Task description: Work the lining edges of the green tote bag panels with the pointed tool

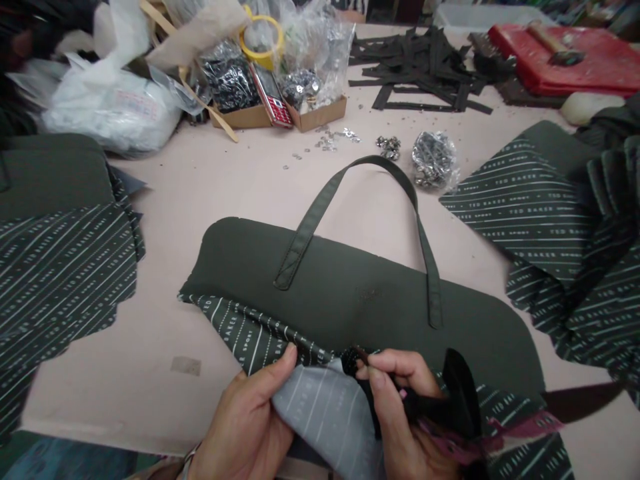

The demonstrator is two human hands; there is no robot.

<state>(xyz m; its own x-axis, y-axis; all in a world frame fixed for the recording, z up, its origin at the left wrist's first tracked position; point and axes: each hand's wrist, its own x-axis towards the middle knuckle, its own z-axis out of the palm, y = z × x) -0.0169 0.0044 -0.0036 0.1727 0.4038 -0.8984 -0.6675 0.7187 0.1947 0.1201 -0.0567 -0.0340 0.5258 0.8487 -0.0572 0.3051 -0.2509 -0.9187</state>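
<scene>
Now gripping striped cloth (327, 407), grey back up, in left hand (250, 417), thumb on top. Pinching a thin dark thing (361, 354) in the right hand (394, 417), by the cloth. With the green bag piece (340, 287) flat on the table (120, 393), just past the fingertips.

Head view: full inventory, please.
Panel: one, green, centre
Handle: one, green, on panel
Printed fabric: count unclear, green-white, below panel
Grey flap: one, grey, lower centre
Stacked pieces: several, green, both sides
Bag: one, white, upper left
Boxes: two, brown, top
Phone: one, red, against boxes
Ring: one, yellow, above phone
Metal bits: many, silver, beyond handle
Strips: many, black, upper right
Hammer: one, brown, on red slab
Table: one, pale, beneath
Tool: one, black-pink, lower right
Left hand: one, bare, on printed fabric
Right hand: one, bare, holding tool
</scene>
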